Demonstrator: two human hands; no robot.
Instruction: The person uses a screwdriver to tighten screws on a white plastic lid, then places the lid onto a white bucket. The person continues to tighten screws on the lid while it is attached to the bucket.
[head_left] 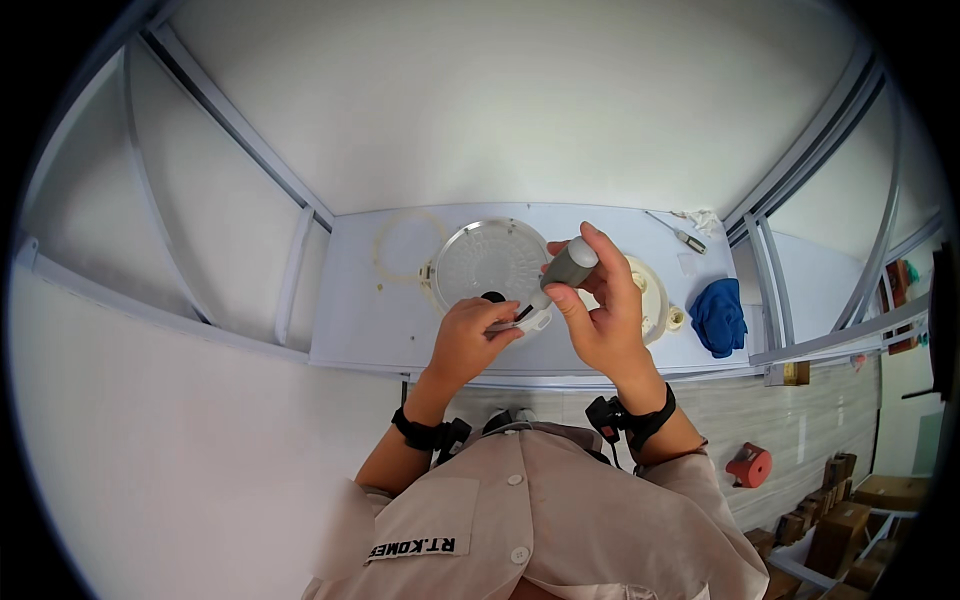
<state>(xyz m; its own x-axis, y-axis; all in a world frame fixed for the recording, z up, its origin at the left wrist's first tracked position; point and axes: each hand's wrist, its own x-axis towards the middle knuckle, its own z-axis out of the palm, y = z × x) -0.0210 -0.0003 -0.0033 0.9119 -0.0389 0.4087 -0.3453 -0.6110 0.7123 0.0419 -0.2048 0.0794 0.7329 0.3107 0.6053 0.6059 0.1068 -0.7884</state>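
Observation:
On the white table stands a round, pale appliance part [490,262] with a shiny metal rim and a translucent grey inside. My right hand [612,315] grips a screwdriver [572,263] by its thick grey handle, which slants down and leftward over the part's near right edge. Close to the screwdriver's lower end, my left hand [466,340] is closed in a pinch at the near rim. What its fingertips hold is hidden. A small black piece [493,297] shows just above them.
A cream ring [376,250] lies at the far left of the table [350,320]. To the right are a cream round part [655,305], a small cream roll [674,318], a blue cloth [718,318], another screwdriver [690,241] and crumpled white material [705,221]. Frame posts flank the table.

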